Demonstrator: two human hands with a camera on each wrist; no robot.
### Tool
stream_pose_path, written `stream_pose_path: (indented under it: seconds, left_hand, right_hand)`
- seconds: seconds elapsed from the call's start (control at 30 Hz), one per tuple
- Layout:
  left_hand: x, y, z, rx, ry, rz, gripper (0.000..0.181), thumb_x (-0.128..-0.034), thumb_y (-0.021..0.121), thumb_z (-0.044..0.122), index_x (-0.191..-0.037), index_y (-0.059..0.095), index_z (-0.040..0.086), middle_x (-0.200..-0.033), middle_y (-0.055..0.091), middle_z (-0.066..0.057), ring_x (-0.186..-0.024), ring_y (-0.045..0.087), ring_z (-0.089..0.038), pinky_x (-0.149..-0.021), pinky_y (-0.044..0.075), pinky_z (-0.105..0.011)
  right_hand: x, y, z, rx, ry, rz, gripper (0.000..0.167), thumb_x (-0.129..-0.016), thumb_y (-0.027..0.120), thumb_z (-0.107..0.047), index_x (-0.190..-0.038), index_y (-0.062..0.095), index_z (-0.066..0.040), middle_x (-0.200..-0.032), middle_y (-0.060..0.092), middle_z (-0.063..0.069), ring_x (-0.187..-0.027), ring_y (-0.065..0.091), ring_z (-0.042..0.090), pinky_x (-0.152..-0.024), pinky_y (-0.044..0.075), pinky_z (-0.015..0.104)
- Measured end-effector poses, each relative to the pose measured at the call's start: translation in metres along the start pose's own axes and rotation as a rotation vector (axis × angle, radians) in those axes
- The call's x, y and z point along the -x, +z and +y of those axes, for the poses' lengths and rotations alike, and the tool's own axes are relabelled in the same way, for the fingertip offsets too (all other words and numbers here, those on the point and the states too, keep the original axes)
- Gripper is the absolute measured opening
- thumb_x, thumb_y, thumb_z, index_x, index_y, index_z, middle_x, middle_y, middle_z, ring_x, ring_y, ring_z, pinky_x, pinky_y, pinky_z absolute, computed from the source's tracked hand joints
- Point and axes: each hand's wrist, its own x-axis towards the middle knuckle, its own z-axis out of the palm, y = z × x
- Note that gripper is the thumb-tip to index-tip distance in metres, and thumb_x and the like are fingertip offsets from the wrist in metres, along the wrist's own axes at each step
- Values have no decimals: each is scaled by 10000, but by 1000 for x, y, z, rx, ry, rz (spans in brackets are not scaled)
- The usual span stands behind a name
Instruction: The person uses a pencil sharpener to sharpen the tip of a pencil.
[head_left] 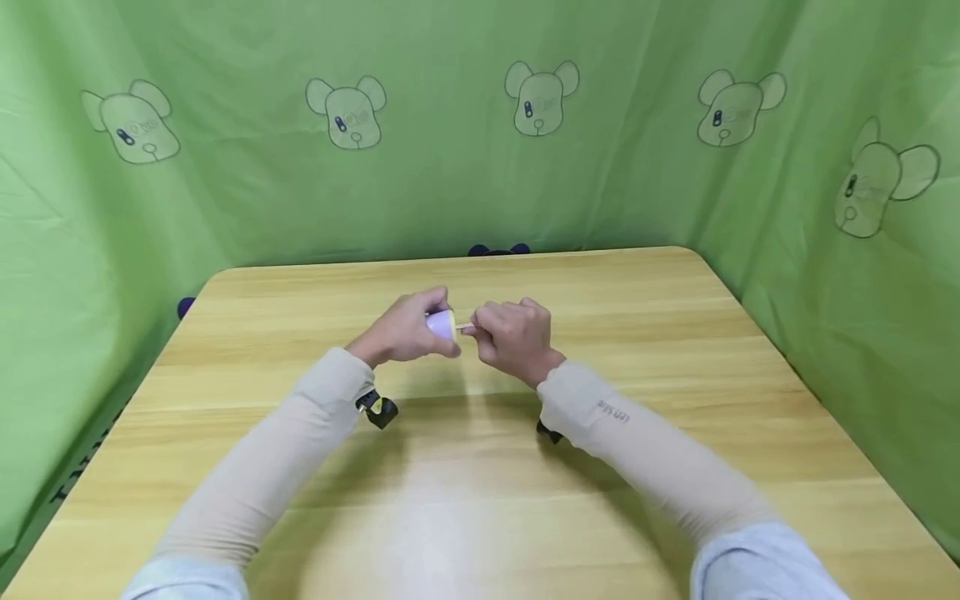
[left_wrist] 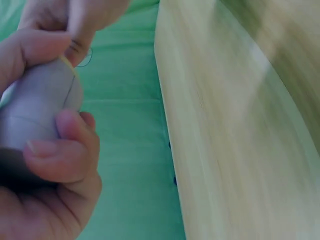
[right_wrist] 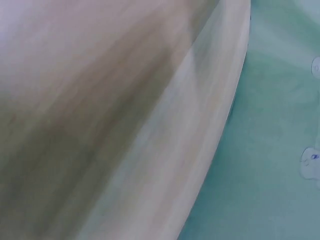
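Centrally in the head view, the left hand (head_left: pixel 408 329) grips a lilac cylinder (head_left: pixel 440 324) whose long axis runs rightward, along a thin stick (head_left: pixel 464 326) that the right hand (head_left: pixel 516 337) pinches.

1. Head view: the lilac piece (head_left: pixel 440 325) is partly covered by the left hand (head_left: pixel 411 327), its nine-o'clock end hidden.
2. The thin stick (head_left: pixel 464 326) has its three-o'clock end hidden inside the right hand (head_left: pixel 517 337); its detail is too small to tell.
3. Left wrist view: the right hand is cut off at eleven o'clock.
4. Right wrist view: the surface (right_wrist: pixel 125 115) is blurred; the head view crops it at six o'clock.
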Motion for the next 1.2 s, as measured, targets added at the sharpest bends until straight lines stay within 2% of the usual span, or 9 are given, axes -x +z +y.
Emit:
stream_pose_path:
  seconds: [0.1,0.2,0.27,0.3,0.4,0.6,0.7,0.93,1.2]
  left_hand:
    - [0,2,-1,-135,77,41,398,-658,818,137,-885,492,109,-871,612,-70,-751,578,-244,-578,515,-315]
    - [0,6,-1,-234,141,43,393,-652,824,138,-878,503,103,-853,619,-63,-749,578,-237,-590,509,-304]
    - [0,7,-3,-243,153,40,393,-649,828,134,-872,505,105,-853,620,-61,-749,575,-233,-590,505,-298]
    - [0,7,-4,-230,142,39,397,-654,833,137,-879,508,106,-864,623,-59,-754,577,-232,-594,508,-298]
    - [-3,2,-5,-157,72,55,405,-662,837,142,-910,518,108,-894,619,-75,-773,581,-247,-598,520,-312]
    - [-5,-9,-2,57,-54,46,421,-684,841,184,-960,531,113,-937,605,-96,-775,565,-241,-560,497,-309]
    - [-6,-10,1,188,-92,13,416,-701,837,175,-949,512,97,-913,589,-126,-677,538,-213,-484,437,-272]
    - [-7,-11,-3,265,-128,-10,410,-712,830,156,-933,492,86,-888,584,-128,-575,497,-173,-433,385,-245]
    - [-9,-6,-2,295,-122,-44,408,-719,814,144,-923,466,79,-859,572,-125,-556,479,-168,-419,373,-249]
  right_hand:
    - [-16,-12,-4,-296,314,-424,379,-920,656,-309,-626,479,-148,-511,437,-51,-401,311,85,-370,223,259]
    - [-35,-25,-2,-614,815,-883,386,-933,634,-256,-630,428,-135,-536,397,-41,-448,275,95,-400,206,244]
    - [-45,-29,1,-686,1000,-1023,362,-959,596,-230,-653,444,-111,-569,388,-23,-485,294,108,-437,239,241]
    - [-46,-31,1,-689,1003,-1022,353,-959,600,-227,-659,463,-104,-571,401,-17,-490,304,113,-445,254,246]
    - [-40,-31,-4,-554,796,-817,233,-934,657,-230,-757,591,-94,-669,535,-20,-571,452,116,-513,380,253]
    - [-12,-16,-6,-67,164,-157,100,-886,710,-173,-893,705,-73,-837,699,51,-733,618,234,-688,425,411]
    - [-1,-4,-1,40,34,71,77,-891,689,-138,-887,702,-62,-833,694,81,-733,597,281,-727,383,473]
    - [10,20,11,-31,-32,198,250,-941,649,-255,-854,675,-22,-795,661,105,-688,564,279,-682,349,448]
    - [3,20,17,85,-132,290,367,-950,624,-271,-642,568,-80,-611,593,25,-486,466,213,-603,322,395]
